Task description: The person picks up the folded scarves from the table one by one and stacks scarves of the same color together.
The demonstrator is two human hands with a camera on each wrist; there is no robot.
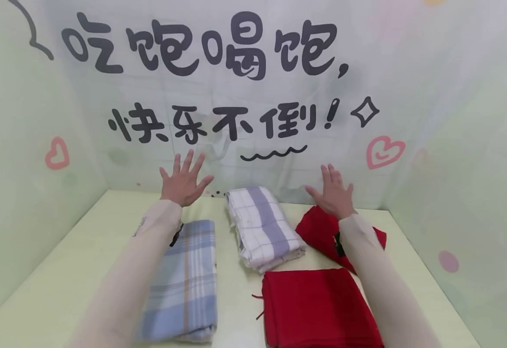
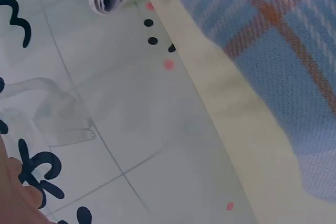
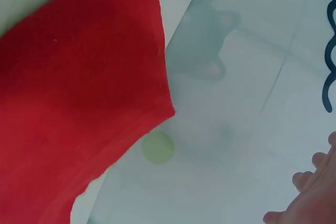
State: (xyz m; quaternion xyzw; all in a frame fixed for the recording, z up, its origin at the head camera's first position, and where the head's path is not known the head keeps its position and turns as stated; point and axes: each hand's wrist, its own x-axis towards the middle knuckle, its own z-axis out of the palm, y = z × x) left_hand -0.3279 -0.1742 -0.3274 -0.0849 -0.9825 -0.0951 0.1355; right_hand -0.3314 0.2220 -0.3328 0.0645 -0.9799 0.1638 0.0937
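Both hands are raised with fingers spread, holding nothing. My left hand (image 1: 185,181) is up in front of the back wall, beyond the folded blue plaid cloth (image 1: 192,285). My right hand (image 1: 333,193) is above the rear red cloth (image 1: 316,229), which the sleeve and wrist partly hide. Between the hands lies a folded white checked cloth (image 1: 266,227) with a lilac stripe. Nearer the front, a folded red cloth (image 1: 318,309) lies flat. In the right wrist view, fingers (image 3: 307,184) show at the lower right, apart from the red cloth (image 3: 89,87).
A pale yellow table (image 1: 75,256) carries the cloths. Behind it hangs a printed white sheet (image 1: 218,92) with dark lettering, and pale side panels (image 1: 22,159) close in left and right. Dark bands sit at both wrists.
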